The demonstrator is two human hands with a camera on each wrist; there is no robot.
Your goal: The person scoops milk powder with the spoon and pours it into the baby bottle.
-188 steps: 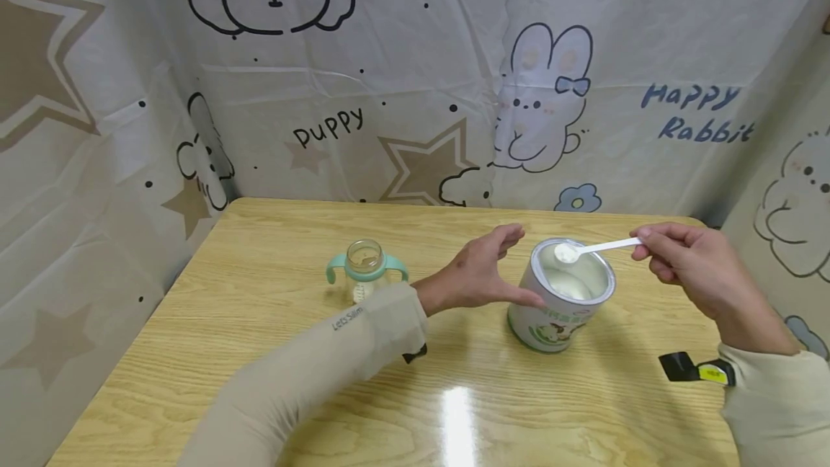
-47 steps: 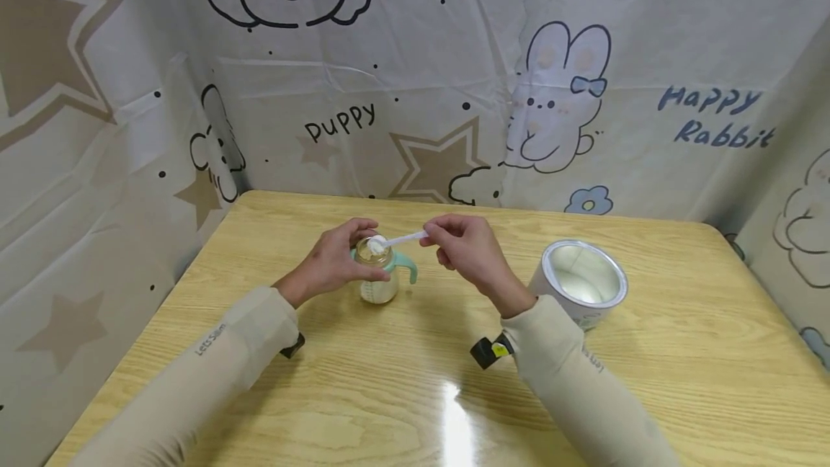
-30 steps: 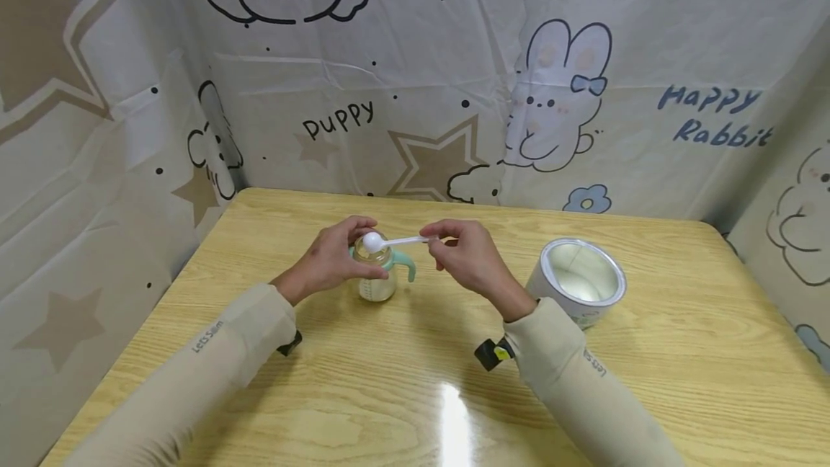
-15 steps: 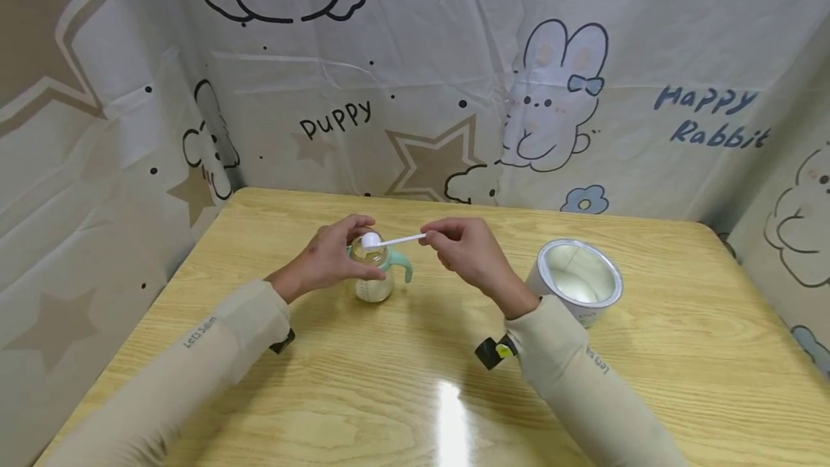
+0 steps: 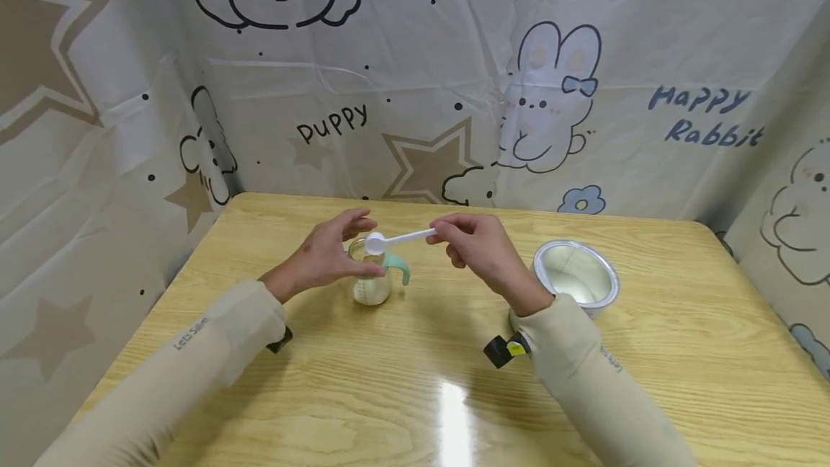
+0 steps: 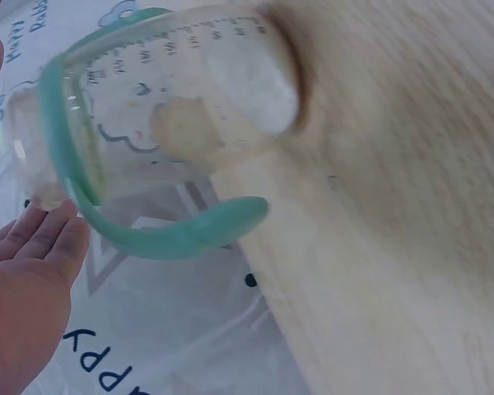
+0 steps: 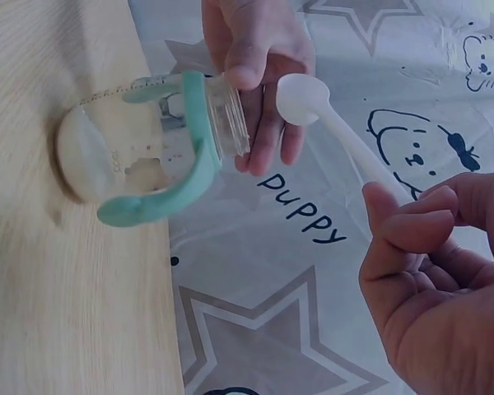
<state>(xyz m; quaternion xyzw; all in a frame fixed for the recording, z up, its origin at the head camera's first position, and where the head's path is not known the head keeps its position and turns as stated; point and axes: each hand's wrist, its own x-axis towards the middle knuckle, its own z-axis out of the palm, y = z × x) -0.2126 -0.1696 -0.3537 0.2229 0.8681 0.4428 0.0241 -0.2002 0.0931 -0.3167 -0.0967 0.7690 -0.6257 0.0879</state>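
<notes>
A clear baby bottle (image 5: 371, 292) with mint-green handles stands upright on the table, uncapped. White powder (image 7: 82, 156) lies at its bottom. My left hand (image 5: 322, 254) is at the bottle's neck, thumb and fingers spread, the fingers fairly straight in both wrist views; firm contact is hard to make out. Between thumb and fingers, my right hand (image 5: 483, 247) pinches the handle end of a white measuring scoop (image 5: 375, 243). The scoop's bowl (image 7: 300, 97) is just above the bottle's mouth, apart from it in the right wrist view. Whether powder remains in the bowl cannot be seen.
An open milk powder can (image 5: 593, 272) stands on the right, its lower part hidden by my right sleeve (image 5: 570, 344). The wooden table (image 5: 363, 380) ends at a printed cloth (image 5: 415, 92) hanging behind and on both sides.
The powder-filled scoop came from the can to the bottle and was turned over at its mouth. Now the bowl has rolled back and shifted slightly right. My left hand's fingers have spread from the neck.
</notes>
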